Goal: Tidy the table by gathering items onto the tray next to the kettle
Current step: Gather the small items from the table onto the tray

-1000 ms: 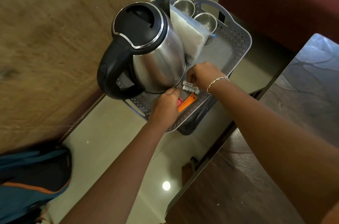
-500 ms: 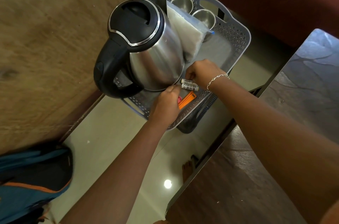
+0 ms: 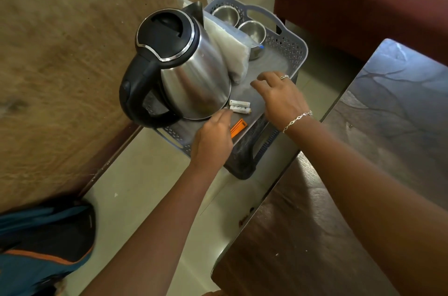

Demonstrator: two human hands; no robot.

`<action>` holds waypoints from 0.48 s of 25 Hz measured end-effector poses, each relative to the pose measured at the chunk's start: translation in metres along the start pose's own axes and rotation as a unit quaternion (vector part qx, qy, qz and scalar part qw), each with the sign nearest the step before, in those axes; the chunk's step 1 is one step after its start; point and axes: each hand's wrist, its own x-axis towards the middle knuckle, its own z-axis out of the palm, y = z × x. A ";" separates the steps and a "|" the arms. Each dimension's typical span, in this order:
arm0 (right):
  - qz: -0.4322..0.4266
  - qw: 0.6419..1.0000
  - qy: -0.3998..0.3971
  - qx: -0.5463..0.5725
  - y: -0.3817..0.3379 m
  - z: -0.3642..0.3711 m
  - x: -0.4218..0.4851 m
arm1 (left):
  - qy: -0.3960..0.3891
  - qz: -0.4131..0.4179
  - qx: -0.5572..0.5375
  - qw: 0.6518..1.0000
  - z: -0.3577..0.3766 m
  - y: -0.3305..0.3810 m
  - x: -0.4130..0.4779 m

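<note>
Your left hand [image 3: 213, 140] reaches in over the near rim of the grey tray [image 3: 288, 45]. Its fingers are straight and close together and grip nothing. Two white batteries [image 3: 240, 103] lie flat on the tray floor, parallel and touching each other, just beside the base of the kettle [image 3: 191, 72] and between your two hands. Your left fingertips end right at the left end of the nearer battery; touching or just short of it, can't tell. The same hand covers part of the orange piece [image 3: 238, 127], which lies on the tray floor near the rim.

Your right hand [image 3: 278, 96] hovers over the right side of the tray, fingers spread wide and relaxed, holding nothing. It has a ring [image 3: 284, 77] on one finger and a bracelet [image 3: 297, 119] at the wrist.

The kettle stands upright on the left half of the tray, black lid closed, handle pointing left. A clear packet [image 3: 232, 53] leans against its far side. Two steel cups [image 3: 226, 14] sit side by side in the far corner of the tray. A black object [image 3: 244, 157] shows under the tray's near corner. A dark table [image 3: 363, 174] is on your right, and a backpack [image 3: 43, 235] lies on the floor at lower left.
</note>
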 end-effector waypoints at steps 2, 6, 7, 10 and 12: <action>0.008 1.000 0.020 -0.009 0.005 -0.004 -0.019 | 0.039 0.029 -0.004 0.999 0.000 0.017 -0.009; 0.065 0.998 -0.007 -0.016 0.019 -0.018 -0.070 | 0.050 0.076 0.049 0.995 0.008 0.059 -0.029; 0.076 0.997 -0.011 -0.015 0.024 -0.023 -0.085 | 0.041 0.080 0.065 0.994 0.011 0.070 -0.035; 0.105 0.994 -0.006 -0.020 0.042 -0.049 -0.145 | 0.013 0.096 0.081 0.992 0.027 0.119 -0.064; 0.128 0.991 0.011 -0.018 0.058 -0.068 -0.191 | 0.004 0.123 0.075 0.990 0.041 0.157 -0.086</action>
